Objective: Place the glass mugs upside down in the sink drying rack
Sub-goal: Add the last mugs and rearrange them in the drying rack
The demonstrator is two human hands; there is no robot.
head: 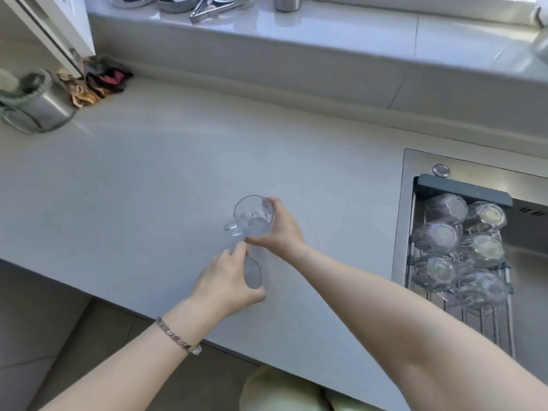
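Note:
My right hand (281,229) grips a clear glass mug (252,216) above the white counter, its mouth facing up and its handle pointing left. Just below it, my left hand (228,280) is closed around a second glass mug (252,272), mostly hidden by the fingers. The two mugs are close together near the counter's front edge. At the right, the metal drying rack (486,321) lies across the sink and holds several glass mugs (458,247) upside down, bases up.
A steel sink rim with a round button (441,169) lies behind the rack. A metal container (38,105) and crumpled cloths (98,81) sit at the counter's far left. Metal utensils (207,7) lie on the window sill. Rack bars near me are bare.

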